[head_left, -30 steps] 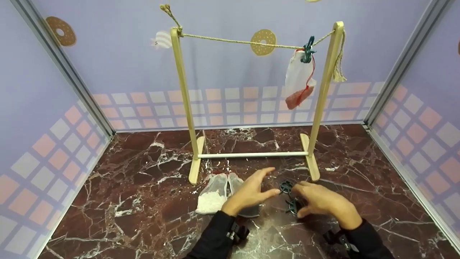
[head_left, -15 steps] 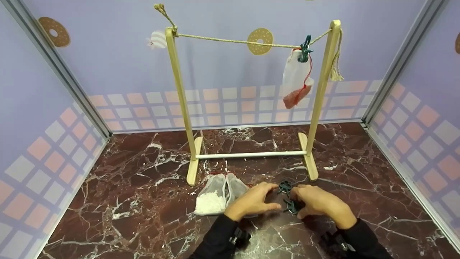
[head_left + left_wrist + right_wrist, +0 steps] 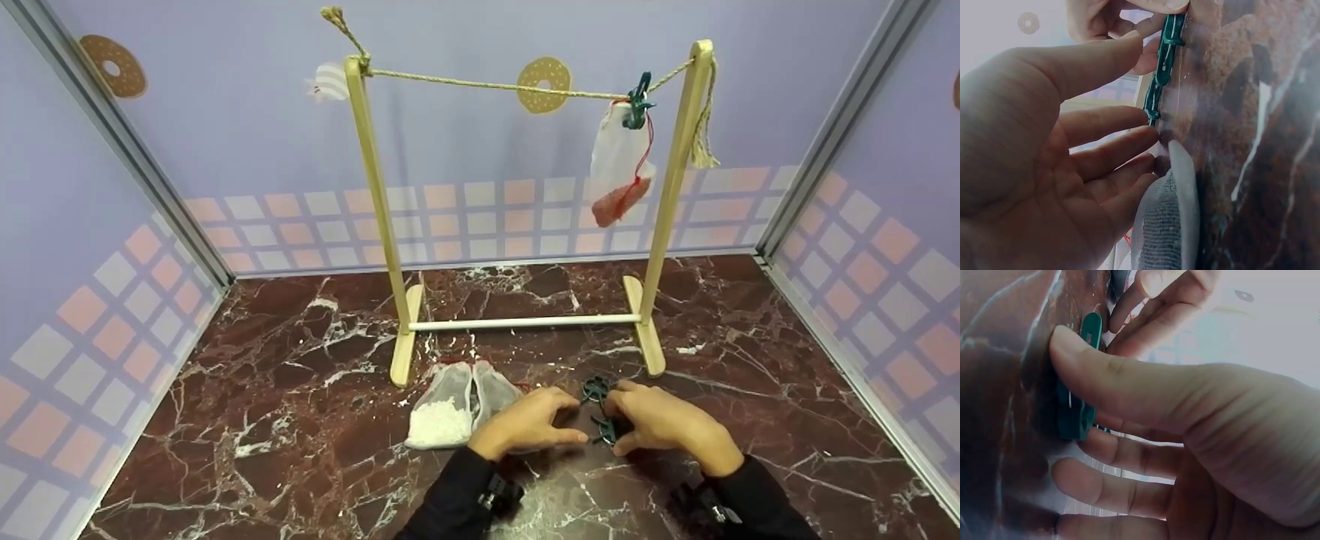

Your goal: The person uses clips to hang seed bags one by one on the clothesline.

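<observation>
On the dark marble table lie two green spring clips, one farther back [image 3: 595, 389] and one nearer [image 3: 604, 430], between the two hands. My left hand [image 3: 531, 421] is spread low over the table, its fingertips just left of the clips. From the right, my right hand [image 3: 664, 421] rests its fingertips beside them; in the right wrist view the thumb overlaps a green clip [image 3: 1075, 410]. Left of the hands are a mesh bag of white bits [image 3: 440, 421] and a grey mesh bag [image 3: 493, 394], partly hidden by my left hand.
Behind stands a wooden frame [image 3: 667, 217] with a slack rope [image 3: 480, 82]. A green clip [image 3: 638, 103] holds a white mesh bag with pinkish contents [image 3: 622, 169] on the rope. White crumbs [image 3: 469, 346] lie near the crossbar [image 3: 525, 322]. Patterned walls surround the table.
My left hand has come down and toward the clips, its fingers lower. The right hand has stayed by them, and the nearer clip has shifted slightly left.
</observation>
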Tool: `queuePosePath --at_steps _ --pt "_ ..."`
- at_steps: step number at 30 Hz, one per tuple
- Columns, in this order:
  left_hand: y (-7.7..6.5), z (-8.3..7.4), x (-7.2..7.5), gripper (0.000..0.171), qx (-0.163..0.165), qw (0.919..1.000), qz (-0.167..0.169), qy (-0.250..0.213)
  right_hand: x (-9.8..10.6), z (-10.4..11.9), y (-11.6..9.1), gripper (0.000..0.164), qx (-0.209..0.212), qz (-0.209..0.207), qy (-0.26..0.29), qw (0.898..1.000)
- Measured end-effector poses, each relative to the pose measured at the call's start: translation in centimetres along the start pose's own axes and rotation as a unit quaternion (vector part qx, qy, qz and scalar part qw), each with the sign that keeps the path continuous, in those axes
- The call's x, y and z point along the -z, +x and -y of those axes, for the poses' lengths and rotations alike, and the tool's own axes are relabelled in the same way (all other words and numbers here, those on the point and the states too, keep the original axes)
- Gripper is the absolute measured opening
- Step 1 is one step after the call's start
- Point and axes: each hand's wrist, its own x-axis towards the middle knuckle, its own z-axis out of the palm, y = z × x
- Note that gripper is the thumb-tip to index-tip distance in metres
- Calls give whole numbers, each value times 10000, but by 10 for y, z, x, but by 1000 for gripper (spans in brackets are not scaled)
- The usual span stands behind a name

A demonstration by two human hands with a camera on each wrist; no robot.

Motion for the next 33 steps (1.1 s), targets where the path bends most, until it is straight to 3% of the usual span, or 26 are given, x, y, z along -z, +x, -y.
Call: queuePosePath --at_steps 5,10,17,25,33 --pt "-3 -2 5 62 11 9992 -93 -398 1 5 -1 44 34 -277 40 9996" --pt "-9 -8 23 71 193 9952 -342 -893 9 15 -2 42 473 -1022 309 9932" --pt "-15 -13 43 77 -98 9945 -911 -511 19 21 -4 45 649 -2167 297 9736" --pt "-17 -10 45 74 -370 9922 -1173 -225 23 22 -2 47 842 -2515 572 9625" --pt "-17 -10 44 68 -381 9904 -1314 -178 24 24 -1 48 901 -2489 628 9623"
